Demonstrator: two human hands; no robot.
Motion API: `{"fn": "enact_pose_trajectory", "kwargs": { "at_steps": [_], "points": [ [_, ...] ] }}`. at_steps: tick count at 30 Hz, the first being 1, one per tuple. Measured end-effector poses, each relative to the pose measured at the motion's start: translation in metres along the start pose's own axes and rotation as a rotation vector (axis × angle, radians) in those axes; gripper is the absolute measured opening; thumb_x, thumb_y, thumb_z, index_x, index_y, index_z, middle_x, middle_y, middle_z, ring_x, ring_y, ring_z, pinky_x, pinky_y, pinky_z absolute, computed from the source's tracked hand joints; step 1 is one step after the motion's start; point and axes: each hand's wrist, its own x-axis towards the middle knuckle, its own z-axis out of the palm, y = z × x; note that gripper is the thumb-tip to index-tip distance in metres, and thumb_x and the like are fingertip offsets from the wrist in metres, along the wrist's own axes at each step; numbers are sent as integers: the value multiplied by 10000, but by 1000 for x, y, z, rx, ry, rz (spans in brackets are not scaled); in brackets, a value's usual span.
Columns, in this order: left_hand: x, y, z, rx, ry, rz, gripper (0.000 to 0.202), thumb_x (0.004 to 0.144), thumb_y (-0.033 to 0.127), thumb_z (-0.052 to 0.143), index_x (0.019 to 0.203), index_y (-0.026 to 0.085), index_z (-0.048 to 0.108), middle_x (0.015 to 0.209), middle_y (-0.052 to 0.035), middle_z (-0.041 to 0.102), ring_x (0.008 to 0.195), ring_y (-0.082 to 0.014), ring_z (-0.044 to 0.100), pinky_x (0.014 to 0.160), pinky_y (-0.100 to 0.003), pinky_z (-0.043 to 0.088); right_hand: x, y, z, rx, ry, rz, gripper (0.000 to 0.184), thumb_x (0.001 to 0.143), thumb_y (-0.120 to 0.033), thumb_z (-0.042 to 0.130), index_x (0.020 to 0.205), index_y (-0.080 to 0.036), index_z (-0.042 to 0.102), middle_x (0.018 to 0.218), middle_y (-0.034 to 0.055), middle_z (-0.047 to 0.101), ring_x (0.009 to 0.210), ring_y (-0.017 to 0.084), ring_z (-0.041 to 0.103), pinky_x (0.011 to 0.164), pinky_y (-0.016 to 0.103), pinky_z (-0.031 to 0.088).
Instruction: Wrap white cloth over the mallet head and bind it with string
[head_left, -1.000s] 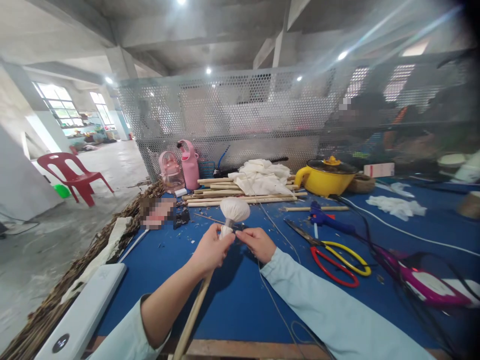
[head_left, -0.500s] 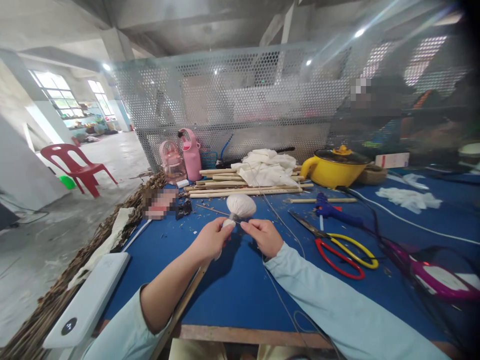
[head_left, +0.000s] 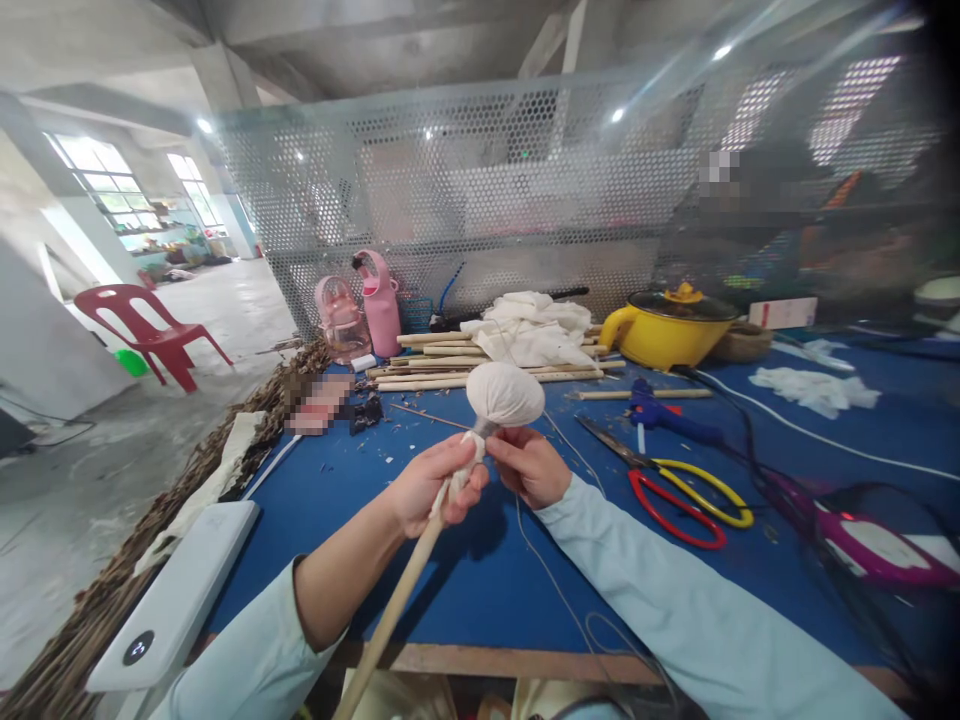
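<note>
A wooden stick with a round head wrapped in white cloth slants up from the table's front edge. My left hand is closed around the stick and the gathered cloth just below the head. Grey thread is wound around the neck under the head. At that neck, my right hand is pinched on the thread; its fingertips are partly hidden by the head. A loose length of thread trails down from the right hand over the blue tabletop.
Scissors with red and yellow handles and a blue glue gun lie to the right. Behind stand a yellow pot, wooden sticks under white cloth, and pink bottles. A white power bank lies left.
The wrapped head has come up and nearer, and more of the stick shows. My right hand has moved in behind the neck, while the left still grips below it.
</note>
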Motion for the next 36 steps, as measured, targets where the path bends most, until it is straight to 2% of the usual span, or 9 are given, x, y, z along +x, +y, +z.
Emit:
{"fn": "enact_pose_trajectory", "kwargs": {
  "at_steps": [3,5,7,10,14,18,23,28,36],
  "points": [
    [8,-3,-10,-62,-72,-204,329,854,471,418,789,153,475,571,17,458,384,-43,406,308,-128,305,0,2,-4,103,-81,97,399,581,-471,719,804,-176,570,400,-100,377,272,19,166,295,198,75],
    [12,-6,-12,-32,-109,-231,388,873,508,340,820,154,490,548,25,441,368,-46,385,305,-135,298,2,6,-7,158,-112,158,394,582,-464,721,775,-157,567,433,-82,425,277,6,157,291,186,67],
    [16,-11,-10,51,-85,-168,410,861,555,324,848,175,477,505,59,386,331,-34,302,293,-128,240,5,10,-9,184,-109,178,385,582,-469,724,669,-148,530,404,-85,394,287,-2,138,293,175,56],
    [17,-19,-3,260,95,-3,382,818,591,396,845,210,414,487,102,322,310,-19,212,296,-121,168,10,14,-9,195,-45,171,403,572,-462,742,644,-161,484,357,-122,276,304,2,115,301,162,51],
    [15,-24,3,650,329,164,370,795,585,435,797,218,390,511,86,396,307,-46,317,295,-163,233,10,15,-4,162,43,180,429,540,-475,754,676,-159,498,359,-138,233,316,6,108,306,165,48],
    [10,-26,6,826,414,195,306,836,499,405,776,200,421,635,8,536,413,-99,490,374,-208,349,7,16,2,70,87,155,400,577,-501,707,631,-151,521,352,-106,298,301,19,161,310,195,68],
    [7,-31,11,1027,546,319,153,845,332,431,830,180,438,749,-46,569,627,-141,526,553,-246,376,9,16,5,-77,94,31,352,640,-480,661,626,-138,581,413,-48,435,381,71,361,388,222,267],
    [13,-30,3,981,562,330,244,857,421,408,822,182,449,702,-17,542,614,-134,491,556,-241,341,7,8,2,-295,101,-114,328,696,-458,594,669,-131,597,590,7,567,567,121,488,560,247,382],
    [14,-26,-3,794,451,299,346,833,527,413,759,190,435,570,49,421,454,-69,374,440,-192,274,-8,-15,0,-478,212,-217,291,703,-360,570,512,-164,473,459,-46,404,461,80,339,457,229,282]
  ]
}}
